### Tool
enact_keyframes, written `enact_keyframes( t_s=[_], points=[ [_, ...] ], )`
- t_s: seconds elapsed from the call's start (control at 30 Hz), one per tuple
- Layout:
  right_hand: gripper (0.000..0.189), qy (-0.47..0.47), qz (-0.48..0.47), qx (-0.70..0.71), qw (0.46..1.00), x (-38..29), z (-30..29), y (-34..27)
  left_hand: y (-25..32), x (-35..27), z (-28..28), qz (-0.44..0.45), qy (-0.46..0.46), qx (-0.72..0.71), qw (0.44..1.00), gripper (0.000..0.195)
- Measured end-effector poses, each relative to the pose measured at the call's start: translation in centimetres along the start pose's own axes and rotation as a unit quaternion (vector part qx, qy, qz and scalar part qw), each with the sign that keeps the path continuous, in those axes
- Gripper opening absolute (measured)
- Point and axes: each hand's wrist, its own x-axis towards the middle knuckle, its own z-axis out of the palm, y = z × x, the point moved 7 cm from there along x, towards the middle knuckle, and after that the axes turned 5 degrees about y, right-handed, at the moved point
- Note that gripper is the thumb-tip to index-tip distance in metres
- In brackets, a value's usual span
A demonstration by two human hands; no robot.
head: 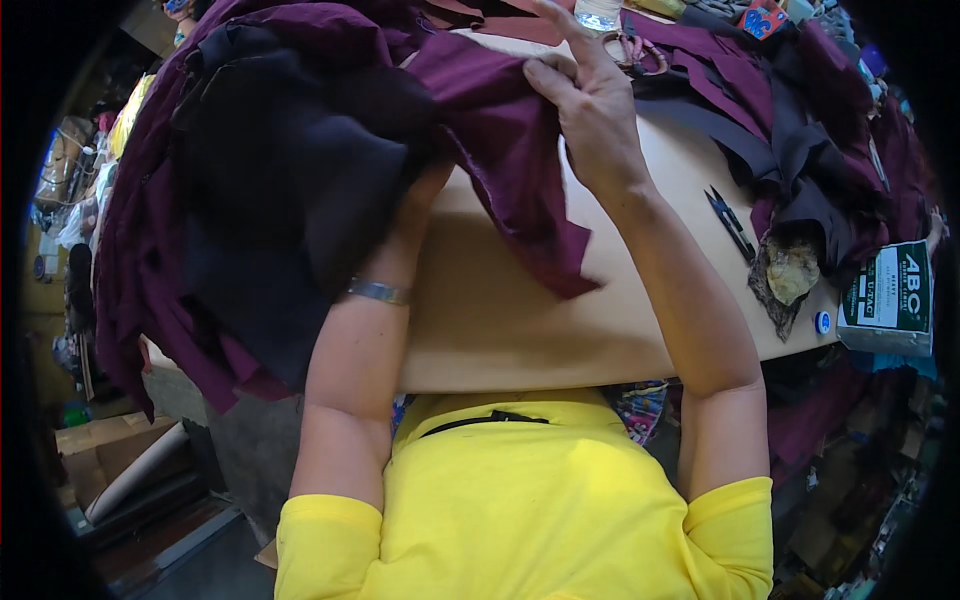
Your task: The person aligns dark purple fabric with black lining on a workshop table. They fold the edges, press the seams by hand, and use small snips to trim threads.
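A piece of maroon cloth hangs above the table, its lower corner blurred. My right hand is at the upper right edge of this cloth. The thumb and curled fingers pinch the edge, while the index finger points away from me. On the left, a large dark cloth, partly blurred, covers my left hand, so its grip is hidden. Only my left forearm and wrist show, with a metal-look band around the wrist. More maroon cloth drapes over the table's left edge beneath the dark piece.
On the tan tabletop at right lie black thread snips, a rough stone-like lump and a small blue-and-white cap. A rubber cement can stands at the right edge. Wrapped-handle scissors and dark scraps lie beyond.
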Motion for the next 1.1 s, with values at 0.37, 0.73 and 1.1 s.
enact_keyframes(
  t_s=[0.37, 0.73, 1.1],
  points=[
    [0.067, -0.17, 0.199, 0.023, 0.965, 1.0, 2.8, 4.0, 1.2, -3.9, -2.6, -0.11, -0.041, -0.271, 0.955, 0.034],
    [0.068, -0.027, -0.037, -0.6, 0.799, 5.9, -2.2, 8.1, 3.0, -1.1, -1.9, -0.188, -0.194, -0.466, 0.842, 0.033],
    [0.087, 0.006, 0.151, -0.172, 0.973, 5.0, -6.9, 11.2, 6.6, -2.6, -4.3, -0.18, -0.297, -0.506, 0.789, 0.031]
  ],
)
